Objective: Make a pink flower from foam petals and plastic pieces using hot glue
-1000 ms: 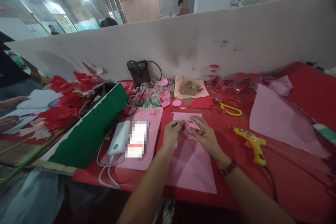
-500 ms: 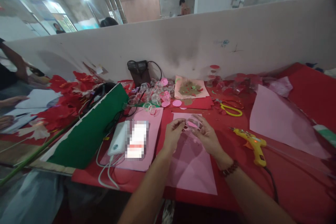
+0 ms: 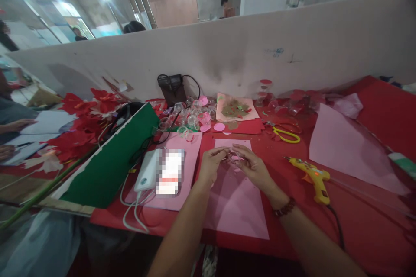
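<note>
At the near edge of the red-covered bench (image 3: pixel 370 229), a long pale-pink paper sheet (image 3: pixel 234 216) lies flat beneath the worker's forearms. A dark-red beaded bracelet (image 3: pixel 285 207) encircles the right wrist. To the left, a white rectangular power bank (image 3: pixel 146 172) with white cables rests beside a phone (image 3: pixel 170 173) with a bright, blurred screen, both on pink paper (image 3: pixel 191 151). To the right, a yellow plastic glue gun (image 3: pixel 313 176) lies with its orange indicator lit and its nozzle pointing left.

Above the far end of the sheet, both hands hold a small clear plastic piece with pink in it (image 3: pixel 235 158). Left hand (image 3: pixel 211 164): thumb and fingers pinched together at the left side of the piece. Right hand (image 3: pixel 255 166): thumb and fingers narrowly spaced around the right side. From where I stand, the exact fingertip contact is too small to tell.

Beyond the hands, I see a flat pink paper disc (image 3: pixel 219 127), yellow-handled scissors (image 3: pixel 286 134) and a heap of clear plastic cups (image 3: pixel 193 121). A dark bag (image 3: pixel 172 90) stands behind the heap, next to a long white partition (image 3: pixel 201 56).
</note>
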### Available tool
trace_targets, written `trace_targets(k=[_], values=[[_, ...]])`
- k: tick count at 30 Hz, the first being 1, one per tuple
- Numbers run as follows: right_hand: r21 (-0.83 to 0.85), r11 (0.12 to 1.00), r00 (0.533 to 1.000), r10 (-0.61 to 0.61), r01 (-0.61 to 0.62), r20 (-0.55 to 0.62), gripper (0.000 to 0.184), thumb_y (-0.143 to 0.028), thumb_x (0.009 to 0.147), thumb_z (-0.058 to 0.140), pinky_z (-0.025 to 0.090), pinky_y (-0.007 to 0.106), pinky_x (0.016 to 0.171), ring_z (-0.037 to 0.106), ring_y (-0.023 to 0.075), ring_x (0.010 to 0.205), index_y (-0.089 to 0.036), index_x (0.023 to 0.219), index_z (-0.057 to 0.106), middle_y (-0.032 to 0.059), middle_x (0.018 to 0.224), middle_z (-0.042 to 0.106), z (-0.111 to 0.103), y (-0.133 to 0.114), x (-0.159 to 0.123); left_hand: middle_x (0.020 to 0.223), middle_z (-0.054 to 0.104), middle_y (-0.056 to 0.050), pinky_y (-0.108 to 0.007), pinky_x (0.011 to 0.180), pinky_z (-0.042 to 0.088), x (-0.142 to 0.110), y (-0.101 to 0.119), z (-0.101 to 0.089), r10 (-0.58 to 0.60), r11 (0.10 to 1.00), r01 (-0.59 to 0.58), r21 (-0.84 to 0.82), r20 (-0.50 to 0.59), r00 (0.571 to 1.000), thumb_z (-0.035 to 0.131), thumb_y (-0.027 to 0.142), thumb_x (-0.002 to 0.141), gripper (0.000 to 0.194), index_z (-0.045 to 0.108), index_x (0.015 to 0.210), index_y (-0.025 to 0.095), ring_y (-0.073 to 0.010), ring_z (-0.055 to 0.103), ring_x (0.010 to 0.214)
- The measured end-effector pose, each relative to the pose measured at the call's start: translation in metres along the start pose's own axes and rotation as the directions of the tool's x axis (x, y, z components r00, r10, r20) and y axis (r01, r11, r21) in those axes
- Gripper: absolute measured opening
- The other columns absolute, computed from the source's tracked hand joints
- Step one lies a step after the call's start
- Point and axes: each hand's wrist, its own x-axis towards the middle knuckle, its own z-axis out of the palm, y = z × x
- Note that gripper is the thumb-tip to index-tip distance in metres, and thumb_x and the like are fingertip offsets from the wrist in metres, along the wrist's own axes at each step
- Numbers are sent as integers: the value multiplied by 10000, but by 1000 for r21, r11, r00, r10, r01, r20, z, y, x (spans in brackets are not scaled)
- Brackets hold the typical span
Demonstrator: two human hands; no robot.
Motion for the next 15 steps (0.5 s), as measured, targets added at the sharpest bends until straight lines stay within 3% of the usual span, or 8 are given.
trace_targets(k=[5,10,15], values=[[-11,999,998,44,-44,34,357,-359,866,602,516,387,940,501,235,1235,-349,1222,622,56,1348,515,-1,3,-1,709,667,-41,-263,683,468,1,-7,-2,54,996,-55,77,14,998,656,288,710,177,727,738,129,-139,591,666],[9,997,996,78,-78,43,378,-383,844,625,520,397,933,530,248,1201,-339,1220,628,64,1349,517,0,3,-2,636,626,-7,-257,659,467,2,-12,0,85,993,-81,90,-38,996,611,228,683,131,690,640,132,-126,567,625],[28,997,998,69,-70,13,401,-383,834,639,528,357,913,533,240,1196,-326,1230,623,61,1324,540,0,-1,-1,729,685,-49,-298,726,496,0,-4,3,23,999,-22,27,-69,997,654,266,671,166,733,729,132,-149,613,681]])
